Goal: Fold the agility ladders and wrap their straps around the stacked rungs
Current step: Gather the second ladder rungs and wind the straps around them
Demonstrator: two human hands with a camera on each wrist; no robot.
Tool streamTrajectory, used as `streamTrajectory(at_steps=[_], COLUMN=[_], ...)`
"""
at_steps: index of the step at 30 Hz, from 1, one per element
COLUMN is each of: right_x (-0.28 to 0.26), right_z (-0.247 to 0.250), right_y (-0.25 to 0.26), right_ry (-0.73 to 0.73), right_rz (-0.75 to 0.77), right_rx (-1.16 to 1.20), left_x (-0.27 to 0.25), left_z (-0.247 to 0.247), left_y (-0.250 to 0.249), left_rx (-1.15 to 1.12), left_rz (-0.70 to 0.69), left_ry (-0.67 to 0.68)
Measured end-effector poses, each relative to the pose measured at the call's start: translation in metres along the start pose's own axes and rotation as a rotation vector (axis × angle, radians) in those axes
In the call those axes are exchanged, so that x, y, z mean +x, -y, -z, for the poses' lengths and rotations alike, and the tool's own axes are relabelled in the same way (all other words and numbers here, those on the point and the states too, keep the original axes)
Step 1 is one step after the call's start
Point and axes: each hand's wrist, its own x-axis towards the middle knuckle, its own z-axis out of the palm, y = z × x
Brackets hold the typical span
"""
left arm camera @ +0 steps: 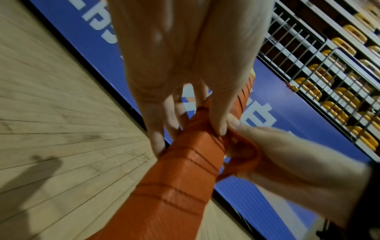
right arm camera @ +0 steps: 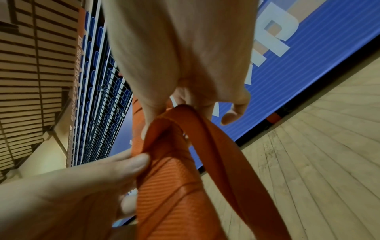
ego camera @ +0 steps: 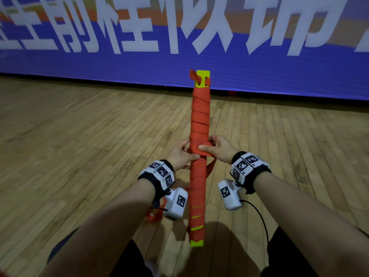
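Agility ladder bundle (ego camera: 198, 156), its yellow rungs stacked and almost wholly bound in red strap (ego camera: 201, 151), sits between our two hands above the wooden floor (ego camera: 79, 136). Our left hand (ego camera: 180, 154) curls around the bundle's middle, thumb laid across it. Our right hand (ego camera: 218, 147) pinches the loose strap just beside that thumb. To wrap well, we judge, keep the strap flat and taut and press each turn down. The long axis points straight away from us, toward the blue banner (ego camera: 259, 72).
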Motion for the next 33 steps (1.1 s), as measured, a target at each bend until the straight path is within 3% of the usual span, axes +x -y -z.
streamTrajectory(at_steps=[3,8,16,23,27,33], right_x=[0.003,0.007,0.005,-0.001,-0.003,-0.006], right_z=[-0.003,-0.005,-0.006,0.009,0.006,0.0], right_y=[0.0,0.004,0.011,0.012,0.009,0.009], right_ry=[-0.079,-0.188,-0.187,-0.051,-0.109,-0.198], right_rz=[-0.014,-0.057,-0.043,-0.08,-0.098,0.103], right_rx=[-0.065,-0.049,0.025,0.095,0.144,0.054], left_x=[0.004,0.0,-0.003,-0.002,0.002,0.004], left_z=[-0.012,-0.033,-0.032,-0.027,-0.021,-0.018], left_y=[0.007,0.011,0.017,0.02,0.019,0.021], left_rx=[0.078,0.277,0.343,0.318,0.354,0.373], left_rz=[-0.045,-0.128,-0.186,-0.133,-0.116,-0.109], left_ry=[-0.144,-0.255,-0.292,-0.253,-0.256,-0.283])
